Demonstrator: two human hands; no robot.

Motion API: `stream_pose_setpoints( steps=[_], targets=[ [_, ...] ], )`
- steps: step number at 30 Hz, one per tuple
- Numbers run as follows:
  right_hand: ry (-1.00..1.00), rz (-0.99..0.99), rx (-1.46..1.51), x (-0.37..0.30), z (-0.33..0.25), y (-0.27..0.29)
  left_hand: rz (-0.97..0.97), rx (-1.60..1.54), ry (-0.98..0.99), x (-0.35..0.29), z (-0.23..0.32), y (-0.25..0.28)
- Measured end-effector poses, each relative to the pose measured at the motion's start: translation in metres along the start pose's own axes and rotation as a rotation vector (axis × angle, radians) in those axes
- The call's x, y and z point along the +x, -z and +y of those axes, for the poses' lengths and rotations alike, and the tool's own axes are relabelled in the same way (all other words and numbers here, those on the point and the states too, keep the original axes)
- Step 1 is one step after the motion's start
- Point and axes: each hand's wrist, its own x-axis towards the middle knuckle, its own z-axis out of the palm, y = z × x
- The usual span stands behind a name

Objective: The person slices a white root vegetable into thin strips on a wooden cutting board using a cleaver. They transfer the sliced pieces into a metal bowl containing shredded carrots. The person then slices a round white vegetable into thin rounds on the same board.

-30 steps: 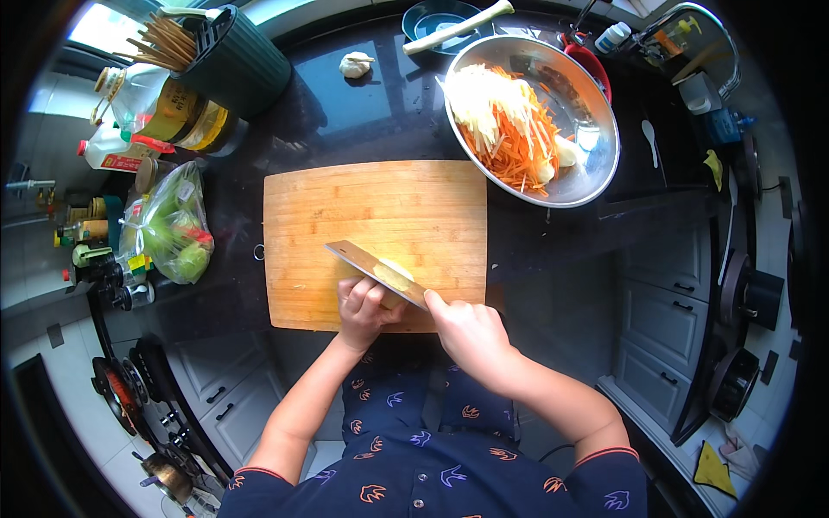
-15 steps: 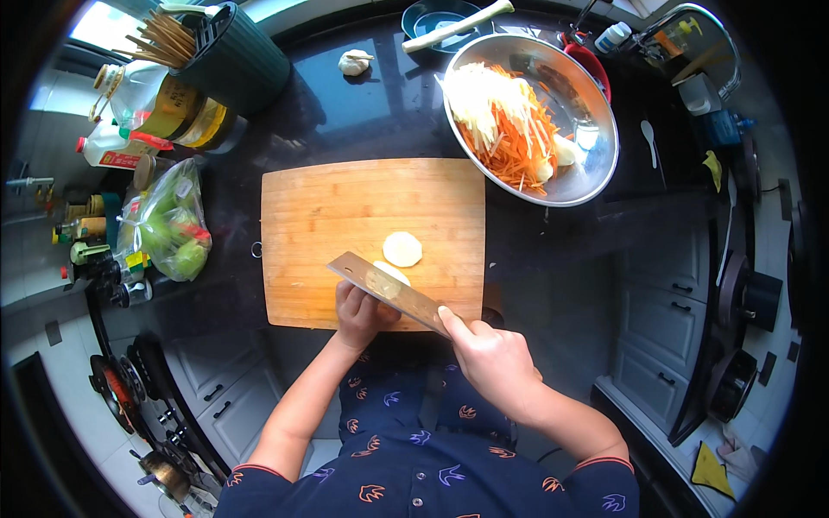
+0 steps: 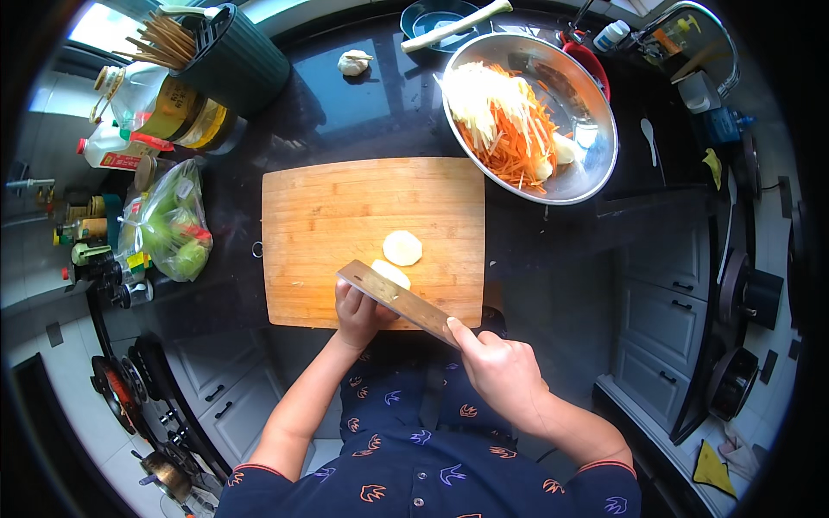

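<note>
My right hand (image 3: 501,367) grips the handle of a broad cleaver (image 3: 401,300), its blade slanting across the near part of a wooden cutting board (image 3: 319,207). Close behind the blade, my left hand (image 3: 358,318) is closed with its fingers curled. The blade mostly hides what they press on, seemingly a pale peeled vegetable like a potato. Along the blade's far side lies a pale cut piece (image 3: 390,274). A round pale slice (image 3: 402,248) rests flat just beyond it.
A steel bowl (image 3: 596,160) of orange and pale shreds stands at the back right, overlapping the board's corner. Farther back are a garlic bulb (image 3: 354,62) and a long white stalk (image 3: 456,26). Left stand a bag of green produce (image 3: 173,224), bottles (image 3: 142,99) and a chopstick holder (image 3: 237,65).
The cleaver and my right hand have shifted slightly right and toward me, showing more of the pale piece beyond the blade. My left hand has hardly moved.
</note>
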Motion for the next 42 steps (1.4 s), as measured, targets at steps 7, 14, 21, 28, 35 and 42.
stream_pose_setpoints(
  steps=[7, 14, 21, 28, 35, 42],
  targets=[
    [0.010, -0.034, 0.010, 0.017, 0.003, -0.013, -0.016, 0.011, -0.001, -0.001, -0.001, -0.001],
    [0.001, -0.020, -0.034, 0.043, 0.020, -0.046, -0.024, -0.059, 0.016, -0.001, 0.001, -0.002],
    [0.012, 0.026, -0.011, 0.034, 0.013, -0.031, 0.036, -0.041, -0.009, -0.002, 0.001, -0.003],
    [0.018, 0.011, -0.017, 0.012, 0.000, -0.006, 0.010, 0.011, -0.004, -0.006, -0.001, -0.003],
    [-0.004, 0.000, -0.001, 0.001, -0.001, -0.001, -0.012, -0.023, 0.004, -0.021, -0.007, -0.006],
    [0.023, 0.032, -0.012, 0.001, -0.002, -0.008, -0.001, -0.011, 0.000, -0.019, -0.007, -0.005]
  ],
)
